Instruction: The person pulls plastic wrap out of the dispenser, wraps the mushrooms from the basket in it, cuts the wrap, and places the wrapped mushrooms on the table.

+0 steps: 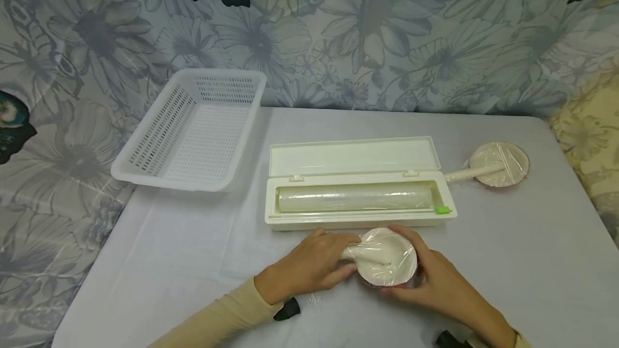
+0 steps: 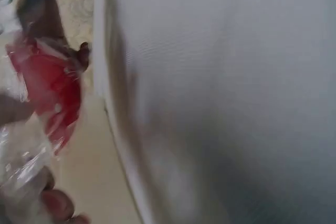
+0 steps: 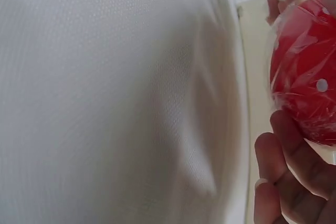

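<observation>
A mushroom-shaped piece (image 1: 387,258) with a white underside and pale stem is wrapped in clear plastic film. Its red cap (image 3: 310,66) with white dots shows in the right wrist view. My left hand (image 1: 314,262) grips the wrapped stem. Around the cap's edge curve the fingers and thumb of my right hand (image 1: 430,273). Just beyond both hands lies an open white film dispenser (image 1: 355,220), its lid raised. It contains a roll of clear film (image 1: 355,197), and a green slider (image 1: 442,210) sits at its right end.
A similar film-wrapped mushroom shape (image 1: 505,164) lies right of the dispenser, its stem pointing towards it. The white perforated basket (image 1: 227,181) stands at the back left of the white-covered table (image 1: 193,235). Flower-patterned fabric (image 1: 338,42) rises behind the table.
</observation>
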Action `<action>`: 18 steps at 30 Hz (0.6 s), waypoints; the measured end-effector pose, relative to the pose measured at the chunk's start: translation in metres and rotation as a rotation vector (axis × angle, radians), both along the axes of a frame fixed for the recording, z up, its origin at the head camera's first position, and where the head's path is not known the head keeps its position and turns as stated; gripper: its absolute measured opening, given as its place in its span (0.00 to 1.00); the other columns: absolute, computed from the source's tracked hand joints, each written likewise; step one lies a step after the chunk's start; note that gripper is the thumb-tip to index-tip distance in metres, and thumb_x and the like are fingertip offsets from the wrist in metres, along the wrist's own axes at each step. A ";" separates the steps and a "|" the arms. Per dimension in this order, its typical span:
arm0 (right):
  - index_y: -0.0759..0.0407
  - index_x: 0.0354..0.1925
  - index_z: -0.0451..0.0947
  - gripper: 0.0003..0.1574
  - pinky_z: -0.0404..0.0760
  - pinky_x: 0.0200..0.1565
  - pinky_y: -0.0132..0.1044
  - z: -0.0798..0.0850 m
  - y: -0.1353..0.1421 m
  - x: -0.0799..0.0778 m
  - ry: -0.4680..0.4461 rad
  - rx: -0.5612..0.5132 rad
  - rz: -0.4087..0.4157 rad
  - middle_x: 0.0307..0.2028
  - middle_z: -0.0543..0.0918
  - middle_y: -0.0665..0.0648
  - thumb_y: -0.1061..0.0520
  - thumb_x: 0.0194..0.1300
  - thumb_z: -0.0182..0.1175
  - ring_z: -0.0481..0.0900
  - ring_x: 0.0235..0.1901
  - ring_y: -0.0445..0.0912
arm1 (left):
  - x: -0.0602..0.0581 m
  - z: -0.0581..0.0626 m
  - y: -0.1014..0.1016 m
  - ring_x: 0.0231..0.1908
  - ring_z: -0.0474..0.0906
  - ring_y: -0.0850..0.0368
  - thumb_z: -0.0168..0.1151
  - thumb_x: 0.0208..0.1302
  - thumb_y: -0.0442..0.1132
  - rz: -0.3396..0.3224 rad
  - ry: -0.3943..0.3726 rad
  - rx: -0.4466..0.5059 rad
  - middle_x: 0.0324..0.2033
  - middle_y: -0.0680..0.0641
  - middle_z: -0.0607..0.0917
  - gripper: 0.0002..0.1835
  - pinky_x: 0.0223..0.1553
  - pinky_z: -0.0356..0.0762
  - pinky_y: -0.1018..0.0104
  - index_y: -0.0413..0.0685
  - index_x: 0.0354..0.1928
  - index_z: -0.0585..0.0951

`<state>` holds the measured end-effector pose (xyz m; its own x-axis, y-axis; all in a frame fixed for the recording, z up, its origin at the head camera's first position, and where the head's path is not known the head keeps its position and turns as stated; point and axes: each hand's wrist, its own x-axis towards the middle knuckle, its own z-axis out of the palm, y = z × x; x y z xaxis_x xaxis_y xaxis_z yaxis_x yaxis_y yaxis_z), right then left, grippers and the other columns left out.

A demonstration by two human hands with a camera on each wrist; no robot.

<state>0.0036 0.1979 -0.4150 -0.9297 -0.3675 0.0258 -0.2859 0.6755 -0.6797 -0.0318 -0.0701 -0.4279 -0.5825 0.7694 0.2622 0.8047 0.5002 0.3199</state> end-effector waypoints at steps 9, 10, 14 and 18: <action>0.42 0.71 0.61 0.62 0.75 0.38 0.30 0.002 0.007 0.000 -0.082 -0.036 -0.001 0.47 0.84 0.45 0.40 0.42 0.81 0.78 0.39 0.32 | -0.006 0.011 -0.013 0.46 0.79 0.62 0.59 0.64 0.24 -0.110 -0.224 -0.010 0.47 0.52 0.83 0.29 0.53 0.74 0.78 0.50 0.66 0.70; 0.43 0.71 0.61 0.62 0.76 0.39 0.31 0.002 0.007 0.000 -0.082 -0.032 0.003 0.47 0.84 0.45 0.40 0.43 0.81 0.78 0.40 0.32 | -0.006 0.011 -0.014 0.45 0.79 0.63 0.59 0.64 0.24 -0.102 -0.215 0.005 0.46 0.53 0.84 0.29 0.52 0.74 0.79 0.52 0.65 0.72; 0.41 0.71 0.61 0.62 0.76 0.41 0.31 0.002 0.009 0.000 -0.076 -0.013 -0.007 0.47 0.84 0.43 0.40 0.42 0.81 0.79 0.41 0.32 | -0.006 0.007 -0.016 0.34 0.79 0.69 0.64 0.65 0.32 -0.073 -0.107 0.057 0.39 0.56 0.86 0.26 0.39 0.76 0.82 0.57 0.64 0.75; 0.38 0.71 0.60 0.63 0.76 0.39 0.32 0.002 0.010 0.000 -0.060 0.022 -0.023 0.46 0.85 0.42 0.39 0.41 0.81 0.78 0.40 0.31 | -0.003 0.003 -0.015 0.26 0.73 0.69 0.67 0.64 0.40 -0.014 -0.065 0.034 0.34 0.56 0.85 0.26 0.31 0.76 0.79 0.55 0.64 0.74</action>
